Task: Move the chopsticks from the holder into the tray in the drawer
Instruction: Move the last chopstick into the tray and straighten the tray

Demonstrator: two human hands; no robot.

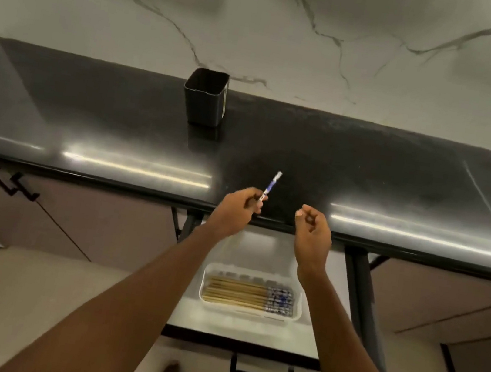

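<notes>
Left hand (239,205) pinches one chopstick (270,185) between thumb and fingers, its blue-patterned end pointing up and away over the front edge of the counter (367,172); the lower length is hidden behind the hand. Right hand (312,227) is loosely curled and holds nothing, level with the left and a little apart from it. Holder (205,97) stands upright toward the back edge of the counter, against the marble wall; no sticks show above its rim, so it looks emptied, though its inside cannot be seen. Drawer (248,329) is pulled open below the hands, with the white tray (297,311) in it and a row of chopsticks (250,296) lying side by side, patterned ends to the right. Judged step: carrying what may be the last stick down to the tray. Next move calls for lowering the left hand, turning the stick level with the row, patterned end rightward, then releasing.
</notes>
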